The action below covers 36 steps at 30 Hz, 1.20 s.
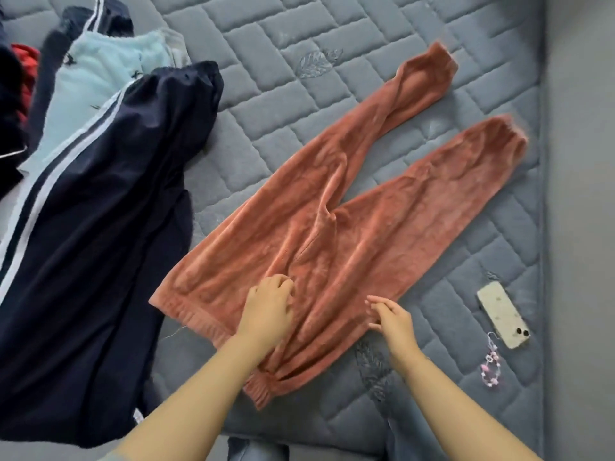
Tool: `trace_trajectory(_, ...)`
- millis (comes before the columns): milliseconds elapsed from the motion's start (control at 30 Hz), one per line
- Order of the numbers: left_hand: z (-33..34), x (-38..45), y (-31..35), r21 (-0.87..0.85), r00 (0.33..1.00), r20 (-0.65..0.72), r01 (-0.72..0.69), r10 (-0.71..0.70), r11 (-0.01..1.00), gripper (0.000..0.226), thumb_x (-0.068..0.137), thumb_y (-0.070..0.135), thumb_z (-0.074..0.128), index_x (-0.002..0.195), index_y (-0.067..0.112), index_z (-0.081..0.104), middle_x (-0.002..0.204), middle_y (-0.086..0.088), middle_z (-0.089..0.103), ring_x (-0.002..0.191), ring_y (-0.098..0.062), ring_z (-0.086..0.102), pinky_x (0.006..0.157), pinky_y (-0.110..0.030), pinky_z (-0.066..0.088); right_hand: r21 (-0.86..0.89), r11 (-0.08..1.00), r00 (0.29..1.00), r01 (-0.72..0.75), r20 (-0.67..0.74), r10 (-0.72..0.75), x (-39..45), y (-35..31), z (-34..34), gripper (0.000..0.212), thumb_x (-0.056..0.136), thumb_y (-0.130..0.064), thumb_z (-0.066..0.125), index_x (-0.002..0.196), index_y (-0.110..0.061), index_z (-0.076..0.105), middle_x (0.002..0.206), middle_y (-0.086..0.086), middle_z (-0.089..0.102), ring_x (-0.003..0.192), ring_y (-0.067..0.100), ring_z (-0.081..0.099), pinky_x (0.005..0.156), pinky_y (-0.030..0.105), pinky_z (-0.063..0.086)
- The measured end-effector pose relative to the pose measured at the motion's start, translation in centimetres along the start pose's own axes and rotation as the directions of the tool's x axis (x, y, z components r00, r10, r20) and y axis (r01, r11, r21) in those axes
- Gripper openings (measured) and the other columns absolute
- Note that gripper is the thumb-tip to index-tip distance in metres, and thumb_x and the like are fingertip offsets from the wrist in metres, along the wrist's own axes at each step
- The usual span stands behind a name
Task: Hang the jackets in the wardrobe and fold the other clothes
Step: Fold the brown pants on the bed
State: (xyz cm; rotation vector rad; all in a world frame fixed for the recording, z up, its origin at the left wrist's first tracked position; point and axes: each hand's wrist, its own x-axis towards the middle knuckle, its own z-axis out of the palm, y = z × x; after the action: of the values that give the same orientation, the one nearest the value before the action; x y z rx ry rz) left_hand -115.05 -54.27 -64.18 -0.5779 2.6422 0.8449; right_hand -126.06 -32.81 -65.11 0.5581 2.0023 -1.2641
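1. Pink fleece trousers [336,227] lie spread flat on the grey quilted mattress [266,78]; waistband near the person, 2 legs fanning apart toward the upper right, cuffs well apart from each other.
2. Left hand [266,311] rests on the trousers just above the waistband, about mid-width; fingers curled, tips digging into the fleece, seems to bunch/pinch a bit of fabric, though the grip itself is partly hidden by the knuckles.
3. Right hand [389,319] sits at the trousers' right edge near the waistband side; fingers fairly straight & loosely together, thumb apart; touching or just over the fabric, can't tell which; holds nothing.
4. Waistband's near corner is rumpled, lying under the left forearm.
5. Left of the trousers: navy garment w/ white side stripes [100,234], long & draped over the mattress, its lower end close to the trousers' waistband corner.
6. Behind that, a pale blue fleece garment [100,71] w/ small dark marks, partly under the navy one; a 2nd navy striped piece [96,18] above it; a scrap of red fabric [25,61] at the far left edge.
7. Right of the trousers, apart from them: phone [502,314] lying back-up in a pale case, camera end toward the person; pink beaded charm strap [489,364] trailing from it on the mattress.
8. Bottom edge: person's legs in blue-grey denim [256,450], between the forearms.
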Motion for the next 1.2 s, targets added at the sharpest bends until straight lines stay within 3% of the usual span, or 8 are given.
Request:
trace_trajectory(233, 0.7, 12.6, 12.7, -0.11, 0.997, 0.064, 0.05, -0.043, 0.993, 0.029, 0.093, 0.027, 0.055, 0.121, 0.02, 0.053, 0.128, 0.004, 0.05, 0.121, -0.021, 0.046, 0.098, -0.037, 0.039, 0.205, 0.978, 1.0, -0.021, -0.016, 0.025, 11.8, -8.7, -11.7, 0.026, 0.1, -0.007, 0.045, 0.121, -0.002, 0.058, 0.109, 0.012, 0.064, 0.09, 0.015, 0.061, 0.07, 0.028, 0.051)
trace_trajectory(400, 2.8, 25.9, 18.3, -0.151, 0.994, -0.011, 0.102, -0.104, 0.983, 0.046, 0.089, 0.03, 0.063, 0.13, 0.017, 0.049, 0.133, -0.003, 0.05, 0.126, -0.024, 0.045, 0.1, -0.038, 0.035, 0.432, 0.898, 0.995, -0.083, -0.009, 0.097, 26.1, -15.5, -18.9, 0.037, 0.099, -0.016, 0.051, 0.134, -0.004, 0.049, 0.111, 0.009, 0.057, 0.103, 0.023, 0.055, 0.093, 0.038, 0.046)
trace_trajectory(567, 5.5, 36.1, 21.7, -0.04, 0.972, -0.096, 0.211, -0.214, 0.977, 0.054, 0.092, 0.045, 0.058, 0.137, 0.018, 0.046, 0.137, -0.008, 0.045, 0.127, -0.03, 0.041, 0.101, -0.045, 0.035, 0.455, 0.89, 0.984, -0.008, -0.153, 0.087, 36.8, -21.8, -23.0, 0.048, 0.089, -0.028, 0.067, 0.128, -0.002, 0.054, 0.089, 0.006, 0.053, 0.074, 0.016, 0.053, 0.065, 0.029, 0.048)
trace_trajectory(700, 6.4, 38.4, 22.2, 0.021, 0.953, -0.099, 0.288, -0.285, 0.957, 0.032, 0.094, 0.045, 0.056, 0.116, 0.022, 0.057, 0.118, -0.005, 0.054, 0.116, -0.028, 0.048, 0.095, -0.043, 0.032, 0.307, 0.94, 0.887, 0.15, -0.461, 0.009, 42.1, -25.3, -25.5, 0.082, 0.073, -0.032, 0.083, 0.14, -0.008, 0.042, 0.139, 0.012, 0.048, 0.122, 0.024, 0.053, 0.103, 0.04, 0.045)
trace_trajectory(867, 6.1, 38.7, 21.7, -0.103, 0.971, -0.02, 0.235, -0.238, 0.967, 0.019, 0.1, 0.032, 0.049, 0.083, 0.027, 0.043, 0.081, 0.011, 0.055, 0.091, -0.024, 0.056, 0.081, -0.033, 0.027, 0.173, 0.96, 0.961, 0.219, -0.21, -0.182, 45.0, -27.7, -27.3, 0.032, 0.088, -0.019, 0.071, 0.11, 0.002, 0.064, 0.101, 0.011, 0.067, 0.087, 0.016, 0.059, 0.068, 0.022, 0.052)
trace_trajectory(1067, 6.2, 40.2, 22.2, -0.2, 0.939, -0.005, 0.336, -0.344, 0.921, 0.011, 0.1, 0.031, 0.05, 0.097, 0.021, 0.048, 0.089, 0.008, 0.058, 0.092, -0.02, 0.053, 0.09, -0.038, 0.034, 0.017, 0.95, 0.876, 0.313, -0.393, -0.281, 45.3, -27.9, -29.5, 0.043, 0.087, -0.005, 0.067, 0.126, 0.005, 0.051, 0.126, 0.024, 0.057, 0.101, 0.022, 0.055, 0.082, 0.019, 0.044)
trace_trajectory(1133, 6.0, 41.4, 22.1, -0.204, 0.925, 0.142, 0.377, -0.353, 0.904, 0.011, 0.099, 0.033, 0.05, 0.101, 0.022, 0.05, 0.096, 0.008, 0.058, 0.093, -0.015, 0.051, 0.094, -0.036, 0.037, -0.348, 0.865, 0.762, 0.362, -0.425, -0.489, 43.9, -27.8, -28.8, 0.06, 0.081, -0.004, 0.068, 0.135, 0.004, 0.043, 0.136, 0.025, 0.046, 0.122, 0.032, 0.047, 0.105, 0.029, 0.033)
trace_trajectory(1200, 5.4, 42.2, 21.8, -0.286, 0.912, 0.227, 0.397, -0.341, 0.872, 0.009, 0.099, 0.028, 0.052, 0.097, 0.02, 0.051, 0.091, 0.005, 0.055, 0.084, -0.013, 0.049, 0.077, -0.029, 0.041, -0.663, 0.569, 0.578, 0.486, -0.244, -0.779, 42.2, -27.7, -27.1, 0.062, 0.075, -0.006, 0.066, 0.133, 0.002, 0.048, 0.139, 0.025, 0.043, 0.128, 0.039, 0.041, 0.113, 0.042, 0.028)
